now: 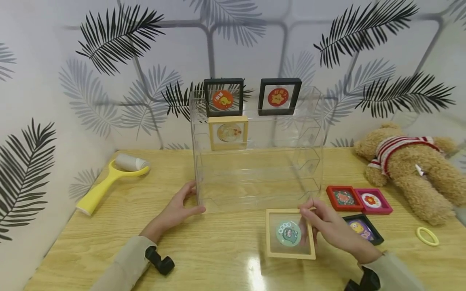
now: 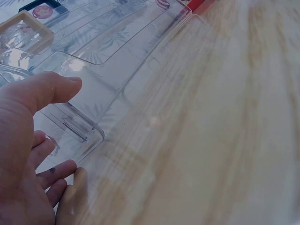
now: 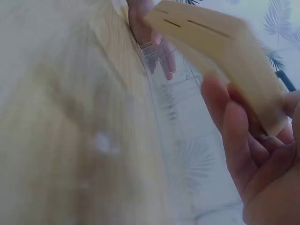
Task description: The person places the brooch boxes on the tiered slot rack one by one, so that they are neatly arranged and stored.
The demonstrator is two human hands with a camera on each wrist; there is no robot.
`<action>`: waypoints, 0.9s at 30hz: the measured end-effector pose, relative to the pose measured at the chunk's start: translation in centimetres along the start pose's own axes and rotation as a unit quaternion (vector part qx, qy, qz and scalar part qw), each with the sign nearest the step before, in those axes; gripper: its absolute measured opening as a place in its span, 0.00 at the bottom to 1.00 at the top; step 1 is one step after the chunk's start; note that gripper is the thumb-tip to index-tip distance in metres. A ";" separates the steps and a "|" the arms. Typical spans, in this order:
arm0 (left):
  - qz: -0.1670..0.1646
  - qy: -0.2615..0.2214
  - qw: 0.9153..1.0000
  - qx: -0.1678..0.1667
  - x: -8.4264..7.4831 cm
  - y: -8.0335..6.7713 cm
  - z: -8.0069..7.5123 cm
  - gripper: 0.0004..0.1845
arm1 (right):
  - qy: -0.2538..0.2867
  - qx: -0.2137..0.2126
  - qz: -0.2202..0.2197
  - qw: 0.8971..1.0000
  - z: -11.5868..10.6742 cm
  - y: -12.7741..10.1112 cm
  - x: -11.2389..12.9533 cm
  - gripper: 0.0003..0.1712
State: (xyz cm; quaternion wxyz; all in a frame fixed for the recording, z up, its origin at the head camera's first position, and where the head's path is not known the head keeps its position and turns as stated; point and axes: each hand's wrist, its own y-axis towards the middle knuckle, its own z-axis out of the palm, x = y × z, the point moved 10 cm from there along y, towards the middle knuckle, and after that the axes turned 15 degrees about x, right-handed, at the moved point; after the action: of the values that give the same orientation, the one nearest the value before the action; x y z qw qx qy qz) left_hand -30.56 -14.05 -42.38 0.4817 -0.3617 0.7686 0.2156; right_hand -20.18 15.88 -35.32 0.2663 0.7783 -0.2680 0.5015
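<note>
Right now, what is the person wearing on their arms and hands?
Both hands are bare: the left hand and the right hand show no gloves, rings or markings. Each arm wears a long, pale beige sleeve reaching the wrist. A small black camera mount is strapped at the left wrist, and another black mount at the right.

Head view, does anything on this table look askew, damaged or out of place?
Nothing looks damaged or spilled. The beige frame is lifted at its right edge, but only because the right hand holds it there. The left hand rests against the clear shelf rack, which stands upright, frames sitting straight on its shelves.
</note>
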 end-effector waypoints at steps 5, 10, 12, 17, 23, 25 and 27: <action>0.000 0.005 1.000 0.000 0.0 0.0 0.1 0.42 | -0.141 -0.052 0.003 0.989 -2.1 1.4 2.0 0.07; 0.006 0.006 1.000 0.001 -0.3 0.0 0.0 0.42 | -0.249 -0.078 0.034 0.965 -4.5 3.3 4.3 0.07; 0.007 0.003 1.000 0.002 -0.2 0.0 0.1 0.42 | -0.283 -0.085 0.026 0.955 -5.5 4.0 5.8 0.06; 0.003 0.000 1.000 -0.001 -0.1 -0.1 -0.1 0.42 | -0.305 -0.094 -0.012 0.948 -8.4 5.9 9.4 0.08; -0.001 -0.001 1.000 -0.004 -0.2 -0.2 -0.3 0.42 | -0.309 -0.107 -0.035 0.944 -11.4 7.8 11.3 0.14; -0.001 -0.002 1.000 -0.003 -0.3 -0.2 -0.2 0.42 | -0.318 -0.121 -0.037 0.940 -12.2 8.3 11.4 0.14; -0.001 -0.004 1.000 -0.001 -0.3 -0.3 -0.1 0.42 | -0.334 -0.137 -0.037 0.932 -12.8 8.6 11.4 0.14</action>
State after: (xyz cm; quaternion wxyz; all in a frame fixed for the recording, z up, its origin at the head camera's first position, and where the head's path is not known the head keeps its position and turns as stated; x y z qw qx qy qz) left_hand -30.31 -14.14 -42.06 0.4845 -0.3623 0.7660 0.2173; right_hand -30.20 16.77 -18.97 0.2836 0.8663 -0.3785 0.1604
